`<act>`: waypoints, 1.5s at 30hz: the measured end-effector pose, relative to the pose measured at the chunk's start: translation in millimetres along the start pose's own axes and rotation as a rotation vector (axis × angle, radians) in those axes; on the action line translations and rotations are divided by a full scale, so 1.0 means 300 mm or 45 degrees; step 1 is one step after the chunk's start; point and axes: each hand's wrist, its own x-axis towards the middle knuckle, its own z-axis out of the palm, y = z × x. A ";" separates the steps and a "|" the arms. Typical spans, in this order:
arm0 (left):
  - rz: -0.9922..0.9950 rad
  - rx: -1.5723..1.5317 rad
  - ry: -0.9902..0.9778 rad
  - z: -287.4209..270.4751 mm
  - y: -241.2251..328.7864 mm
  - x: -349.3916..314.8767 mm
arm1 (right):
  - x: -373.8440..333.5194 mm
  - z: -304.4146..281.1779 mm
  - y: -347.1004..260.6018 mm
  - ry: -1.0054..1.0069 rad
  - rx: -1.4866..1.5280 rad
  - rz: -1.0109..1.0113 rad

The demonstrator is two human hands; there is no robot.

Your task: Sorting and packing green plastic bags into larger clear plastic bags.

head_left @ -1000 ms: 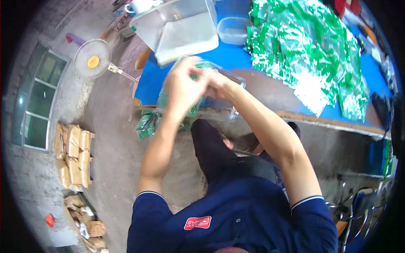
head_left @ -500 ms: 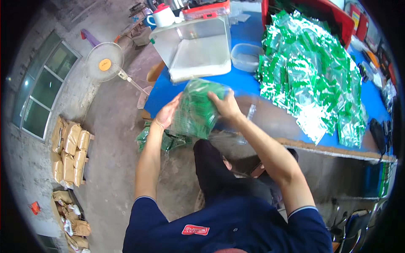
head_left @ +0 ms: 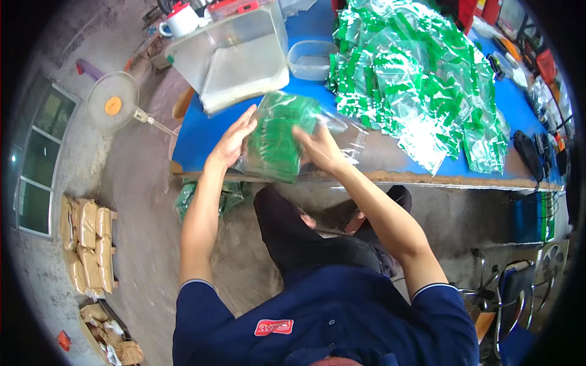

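Note:
A thick packet of green and clear plastic bags is held up between my two hands, over the near edge of the table. My left hand supports its left side, the fingers stretched along the edge. On the right, my right hand grips the packet with the thumb across its face; the other fingers are hidden behind the plastic. A loose clear wrapper trails beside my right hand. To the right lies a large heap of shiny green and clear bags.
On the blue table are a metal bin lying on its side, a clear plastic tub and a white mug. More green packets lie below the left table edge. A fan stands left, brown sacks beyond.
The view has shifted, so the table sits further left and higher. My hands still hold the packet, which now looks more upright and closer over the tabletop.

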 end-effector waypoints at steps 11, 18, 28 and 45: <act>-0.041 0.912 -0.120 0.087 0.128 0.039 | -0.090 -0.016 0.090 0.115 -0.028 -0.270; 0.043 1.312 -0.143 0.067 0.156 0.027 | -0.102 0.033 0.063 -0.259 -0.084 -0.474; 0.560 0.964 0.032 0.191 0.176 -0.129 | -0.188 0.112 0.152 -0.469 -0.683 -0.847; 0.375 -0.011 1.086 0.328 -0.401 -0.567 | -0.120 0.264 0.161 -0.463 -1.034 -0.912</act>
